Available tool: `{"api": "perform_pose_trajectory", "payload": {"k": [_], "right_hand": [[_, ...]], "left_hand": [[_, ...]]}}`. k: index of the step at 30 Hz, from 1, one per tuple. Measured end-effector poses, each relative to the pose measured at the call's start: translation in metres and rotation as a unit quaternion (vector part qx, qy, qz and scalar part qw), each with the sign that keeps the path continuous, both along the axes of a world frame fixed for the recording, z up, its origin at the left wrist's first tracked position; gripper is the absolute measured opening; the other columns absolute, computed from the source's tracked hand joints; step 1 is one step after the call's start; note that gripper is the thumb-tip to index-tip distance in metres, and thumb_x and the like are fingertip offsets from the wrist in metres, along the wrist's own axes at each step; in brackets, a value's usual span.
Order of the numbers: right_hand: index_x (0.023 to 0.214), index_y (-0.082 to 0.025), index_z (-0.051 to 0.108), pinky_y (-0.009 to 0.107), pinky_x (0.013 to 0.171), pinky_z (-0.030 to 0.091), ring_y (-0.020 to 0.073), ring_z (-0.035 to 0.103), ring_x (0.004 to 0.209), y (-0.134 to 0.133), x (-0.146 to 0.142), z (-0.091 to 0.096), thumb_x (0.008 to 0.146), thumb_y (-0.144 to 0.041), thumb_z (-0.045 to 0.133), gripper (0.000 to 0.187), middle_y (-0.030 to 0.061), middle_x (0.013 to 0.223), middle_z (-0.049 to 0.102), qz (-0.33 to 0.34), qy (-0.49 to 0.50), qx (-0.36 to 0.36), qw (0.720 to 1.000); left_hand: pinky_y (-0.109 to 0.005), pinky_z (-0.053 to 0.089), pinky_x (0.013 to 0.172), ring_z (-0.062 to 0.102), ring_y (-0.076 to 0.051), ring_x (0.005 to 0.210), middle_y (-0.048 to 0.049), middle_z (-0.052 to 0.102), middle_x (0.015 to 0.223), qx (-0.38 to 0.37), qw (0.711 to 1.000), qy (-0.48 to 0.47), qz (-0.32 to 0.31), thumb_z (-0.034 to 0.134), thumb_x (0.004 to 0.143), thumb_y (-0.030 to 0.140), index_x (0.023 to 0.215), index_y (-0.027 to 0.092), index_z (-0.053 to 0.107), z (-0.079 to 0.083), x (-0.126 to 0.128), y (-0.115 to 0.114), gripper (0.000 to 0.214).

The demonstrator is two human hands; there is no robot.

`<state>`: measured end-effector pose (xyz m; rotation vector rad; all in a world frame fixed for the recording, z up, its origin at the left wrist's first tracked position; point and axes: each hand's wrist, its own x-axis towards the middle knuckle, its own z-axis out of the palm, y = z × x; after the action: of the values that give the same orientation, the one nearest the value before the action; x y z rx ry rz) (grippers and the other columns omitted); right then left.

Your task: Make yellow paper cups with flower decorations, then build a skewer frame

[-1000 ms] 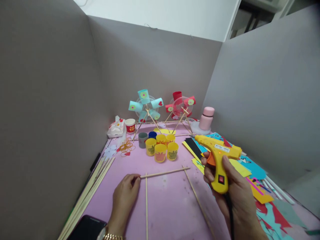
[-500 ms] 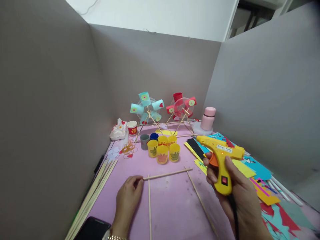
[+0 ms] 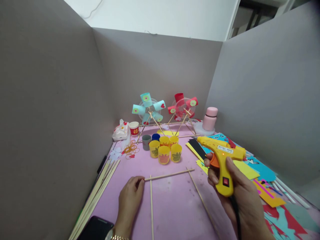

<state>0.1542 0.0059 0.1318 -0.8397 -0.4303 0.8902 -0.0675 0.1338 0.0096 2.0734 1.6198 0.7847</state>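
Observation:
My right hand [image 3: 240, 183] is wrapped round a yellow hot glue gun [image 3: 226, 160], its nozzle pointing left and its cord hanging down. On the table, my left hand [image 3: 132, 193] pinches the left end of a wooden stick [image 3: 168, 174] that lies crosswise. Under that end runs a second stick [image 3: 151, 206], toward me. A third stick [image 3: 202, 198] slants down from the crosswise stick's right end. Beyond them stand several yellow paper rings [image 3: 164, 155] with leaf-like and other cut-outs, beside a grey ring [image 3: 146, 142] and a blue one [image 3: 156, 137].
Spare sticks [image 3: 100, 193] and a phone [image 3: 96, 229] lie at the left. Two stick-and-paper wheels, light blue [image 3: 146, 99] and red [image 3: 179, 97], stand at the back. A pink bottle [image 3: 210, 119] is back right. Coloured paper [image 3: 265, 171] covers the right side; grey partitions [image 3: 160, 66] surround the table.
The whole view has shifted slightly, so everything appears a little further right. Both hands keep their hold; the sticks lie in the same arrangement.

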Motion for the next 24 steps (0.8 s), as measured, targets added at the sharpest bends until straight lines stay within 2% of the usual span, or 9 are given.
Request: {"api": "perform_pose_trajectory", "payload": {"k": [6,12,16,20,24], "right_hand": [[0.09,-0.014,0.067,0.017,0.043,0.039,0.0063,0.042,0.047,-0.001,0.001,0.0,0.08,-0.038,0.056,0.028,0.0045,0.074,0.062,0.003,0.0,0.004,1.0],[0.091,-0.016,0.067,0.018,0.045,0.041,0.0065,0.043,0.048,-0.002,0.002,0.002,0.081,-0.036,0.055,0.026,0.0044,0.079,0.063,0.003,0.0,0.023,1.0],[0.091,-0.017,0.068,0.018,0.046,0.042,0.006,0.043,0.048,-0.006,0.005,0.007,0.081,-0.039,0.055,0.026,0.0037,0.081,0.063,0.011,0.0,0.039,0.999],[0.086,-0.019,0.068,0.017,0.049,0.042,0.0054,0.046,0.048,-0.018,0.014,0.012,0.081,-0.04,0.056,0.024,0.002,0.079,0.063,0.009,-0.017,0.059,0.998],[0.084,-0.02,0.067,0.018,0.047,0.042,0.0063,0.051,0.05,-0.042,0.036,0.001,0.079,-0.041,0.06,0.023,0.0018,0.082,0.065,0.019,-0.064,0.036,0.997]], "left_hand": [[-0.029,0.046,0.073,0.063,-0.02,0.084,-0.0033,0.069,0.092,0.002,1.0,-0.003,0.003,0.042,0.081,0.036,0.086,0.022,0.065,0.0,-0.001,0.0,0.027],[-0.029,0.048,0.067,0.064,-0.02,0.075,-0.0048,0.07,0.086,0.01,0.999,-0.021,0.027,0.04,0.082,0.044,0.1,0.02,0.06,-0.003,-0.004,0.001,0.036],[-0.028,0.048,0.064,0.065,-0.02,0.073,-0.0051,0.07,0.083,0.025,0.998,-0.04,0.035,0.038,0.081,0.046,0.099,0.02,0.057,-0.001,-0.005,0.002,0.037],[-0.028,0.049,0.066,0.066,-0.02,0.074,-0.0062,0.07,0.087,0.049,0.996,-0.059,0.044,0.038,0.08,0.047,0.095,0.021,0.056,0.003,-0.005,0.003,0.035],[-0.028,0.049,0.063,0.066,-0.021,0.069,-0.0075,0.07,0.087,0.07,0.993,-0.068,0.063,0.037,0.079,0.048,0.094,0.021,0.056,0.009,-0.007,-0.002,0.036]]}}
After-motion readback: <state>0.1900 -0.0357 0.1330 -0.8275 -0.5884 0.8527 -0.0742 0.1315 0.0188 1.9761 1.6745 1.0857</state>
